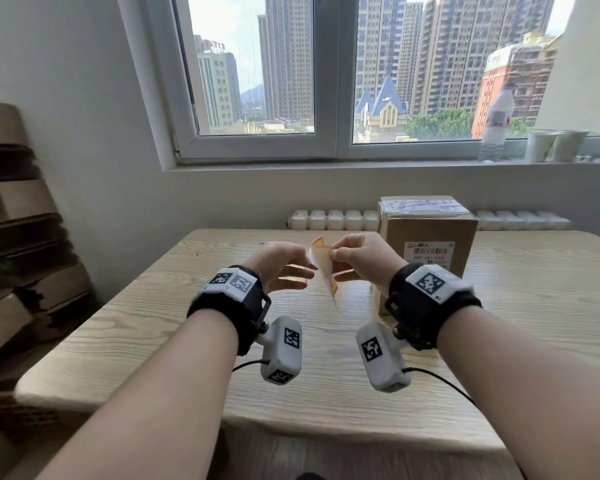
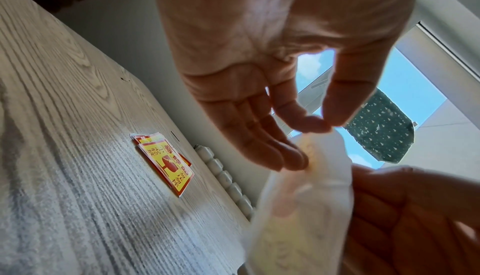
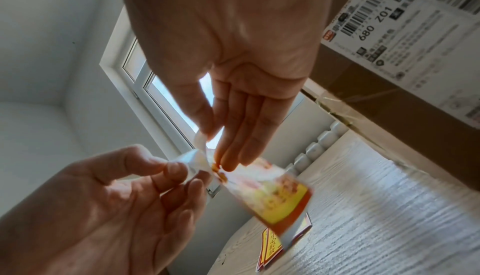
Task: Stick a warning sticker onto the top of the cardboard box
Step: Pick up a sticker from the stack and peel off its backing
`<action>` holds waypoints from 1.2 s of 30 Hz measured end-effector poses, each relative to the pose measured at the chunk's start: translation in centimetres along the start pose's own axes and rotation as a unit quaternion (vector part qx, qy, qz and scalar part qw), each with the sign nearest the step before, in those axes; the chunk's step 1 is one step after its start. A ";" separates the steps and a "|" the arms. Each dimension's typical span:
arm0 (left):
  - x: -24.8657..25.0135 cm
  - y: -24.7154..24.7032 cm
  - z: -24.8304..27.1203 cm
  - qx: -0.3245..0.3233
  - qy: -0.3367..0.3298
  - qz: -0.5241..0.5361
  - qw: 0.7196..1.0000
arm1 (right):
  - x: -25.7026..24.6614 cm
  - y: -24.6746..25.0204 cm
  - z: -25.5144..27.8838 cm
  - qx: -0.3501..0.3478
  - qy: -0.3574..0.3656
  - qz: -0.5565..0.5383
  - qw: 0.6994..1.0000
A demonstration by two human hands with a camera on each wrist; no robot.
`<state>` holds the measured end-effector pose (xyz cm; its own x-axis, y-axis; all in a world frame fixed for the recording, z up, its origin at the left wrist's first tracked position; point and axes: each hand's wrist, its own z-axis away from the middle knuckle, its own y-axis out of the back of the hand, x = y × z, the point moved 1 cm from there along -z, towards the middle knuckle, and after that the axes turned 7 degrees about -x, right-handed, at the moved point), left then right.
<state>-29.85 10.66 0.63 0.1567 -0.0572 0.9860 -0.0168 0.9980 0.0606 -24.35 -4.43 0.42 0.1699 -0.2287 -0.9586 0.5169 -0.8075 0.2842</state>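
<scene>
Above the table's middle, both hands hold one yellow-and-red warning sticker [image 1: 328,277] [image 3: 281,197], which hangs down and is blurred. My left hand [image 1: 307,268] [image 2: 322,123] pinches a corner of its white backing paper [image 2: 298,207] [image 3: 193,161] between thumb and forefinger. My right hand [image 1: 334,254] [image 3: 218,148] pinches the sticker's upper corner beside that. The taped cardboard box [image 1: 426,237] [image 3: 376,86] stands upright just right of and behind my right hand, with a shipping label on its near face. Its top lies above my hands.
A small stack of spare stickers [image 2: 166,162] [image 3: 270,246] lies on the wooden table [image 1: 153,323] under my left hand. Folded cartons [image 1: 18,237] pile up at the left. A bottle [image 1: 497,123] and cups [image 1: 555,145] stand on the windowsill.
</scene>
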 end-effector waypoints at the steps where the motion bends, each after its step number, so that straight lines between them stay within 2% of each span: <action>1: -0.1 0.0 -0.1 0.016 -0.003 0.024 1.000 | 0.2 0.1 -0.2 0.011 -0.001 -0.009 1.000; 5: -0.1 0.0 -0.5 0.076 -0.035 0.080 0.993 | 0.5 0.3 -0.3 0.045 0.001 -0.045 0.998; 8: -0.1 -0.5 -0.8 0.078 -0.052 0.080 0.992 | 0.8 0.0 -0.3 0.033 0.013 -0.047 0.998; 11: -0.1 -0.7 -1.0 0.077 -0.059 0.076 0.992 | 1.3 -0.3 -0.3 0.015 0.028 0.020 0.999; 14: -0.4 -0.7 -1.0 0.074 -0.062 0.073 0.993 | 1.9 0.0 -0.4 0.018 0.036 0.031 0.999; 17: -0.6 -0.7 -1.3 0.100 -0.059 0.071 0.991 | 2.2 0.3 -0.5 0.013 0.034 0.008 0.999; 21: -0.7 -0.8 -1.6 0.129 -0.061 0.036 0.989 | 2.3 0.3 -0.5 0.027 0.037 0.037 0.998; 28: -0.9 -1.5 -2.0 0.082 -0.035 0.005 0.996 | 2.3 0.3 -1.0 0.043 0.049 0.052 0.997; 32: -1.8 -0.1 -2.7 0.110 -0.029 -0.060 0.992 | 3.0 0.8 -1.6 0.074 0.043 0.074 0.994; 36: -3.5 2.2 -3.1 0.174 0.020 -0.083 0.981 | 3.5 1.5 -2.0 0.111 0.033 0.068 0.991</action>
<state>-27.32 13.16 -3.18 0.2238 -0.2097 0.9518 -0.3238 0.9051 0.2756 -21.28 -5.37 -2.50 0.2833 -0.3143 -0.9061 0.2893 -0.8727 0.3932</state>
